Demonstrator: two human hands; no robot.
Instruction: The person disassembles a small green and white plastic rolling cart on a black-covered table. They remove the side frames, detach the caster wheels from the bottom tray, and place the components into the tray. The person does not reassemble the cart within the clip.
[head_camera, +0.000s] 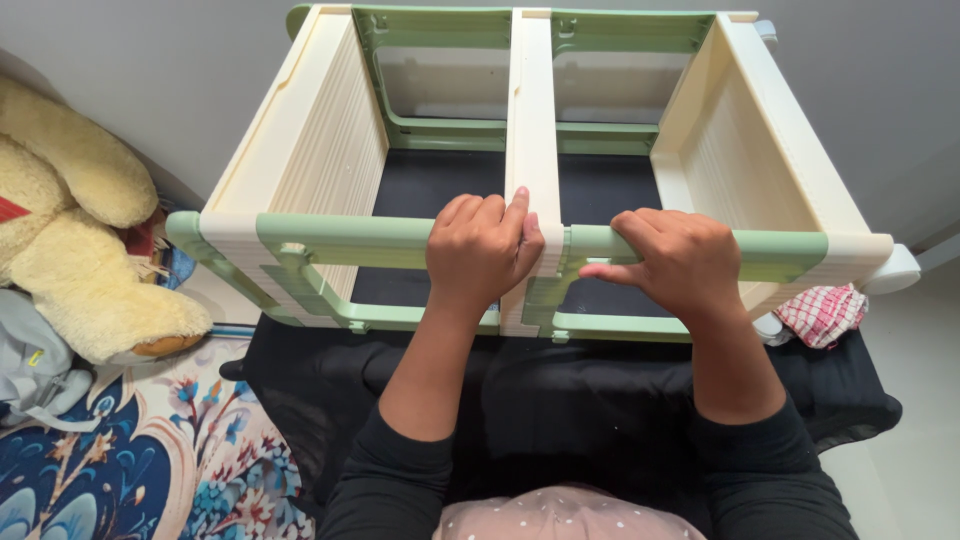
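Observation:
A cream and pale-green plastic cabinet frame (300, 150) lies on its side over a black cloth (560, 400). A cream centre divider (532, 110) runs from its far side to the near green rail (340, 240). My left hand (482, 248) grips the near rail right where the divider meets it, thumb pressed up on the divider. My right hand (678, 258) is curled over the same rail just to the right of the joint, index finger pointing left under it. Both forearms wear dark sleeves.
A large cream plush toy (70, 230) lies at the left on a blue floral mat (150, 460). A red-checked cloth (822, 312) sits by the frame's right corner near a white caster (895, 270). A grey wall is behind.

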